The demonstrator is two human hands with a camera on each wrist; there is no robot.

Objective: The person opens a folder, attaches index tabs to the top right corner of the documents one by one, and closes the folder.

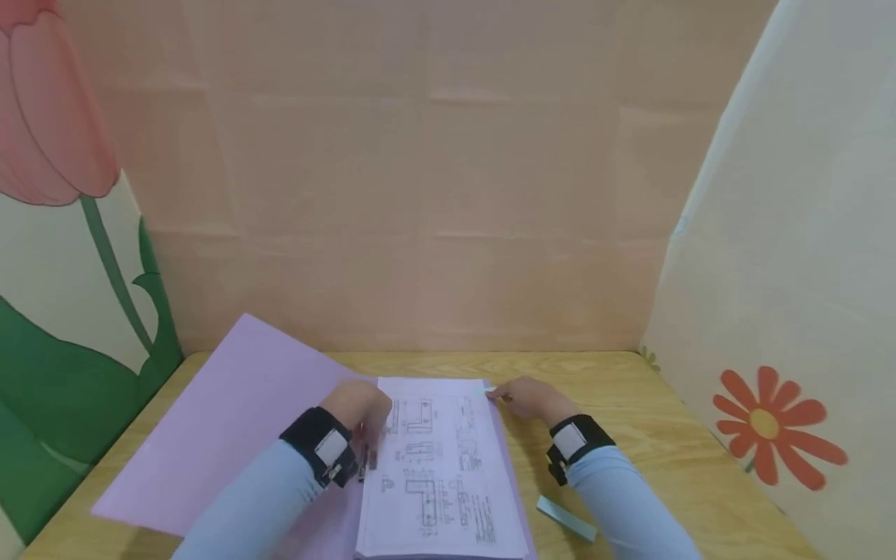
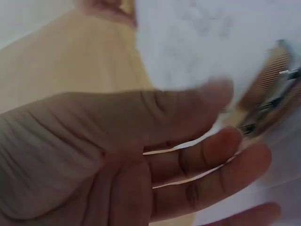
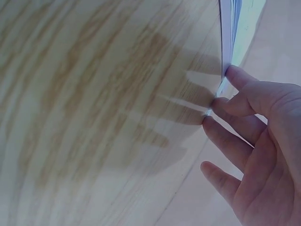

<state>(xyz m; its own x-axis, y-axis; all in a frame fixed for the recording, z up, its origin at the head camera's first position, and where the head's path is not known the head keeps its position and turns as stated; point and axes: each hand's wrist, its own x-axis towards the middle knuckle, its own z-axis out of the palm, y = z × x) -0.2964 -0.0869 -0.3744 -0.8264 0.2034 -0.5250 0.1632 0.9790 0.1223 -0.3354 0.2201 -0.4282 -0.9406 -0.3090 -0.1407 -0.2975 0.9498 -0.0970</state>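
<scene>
A purple folder [image 1: 231, 435] lies open, with a stack of white sheets [image 1: 448, 459] printed with technical drawings on its right side. My left hand [image 1: 358, 408] is over the left margin of the sheets, beside the folder's metal clip [image 1: 362, 463]. In the left wrist view, the thumb and fingers are loosely bent and apart, with the clip just past their tips. At the sheets' far right corner, my right hand [image 1: 533, 398] pinches a small pale green sticky tab [image 1: 488, 389] at the paper edge. In the right wrist view, its fingertips touch the stack's edge.
A pale green strip [image 1: 567, 519], apparently a pad of sticky tabs, lies on the wooden table [image 1: 609, 389] right of the folder. The folder's cover slants up to the left. A plain backdrop [image 1: 420, 194] stands behind the table, with flower-printed walls at both sides.
</scene>
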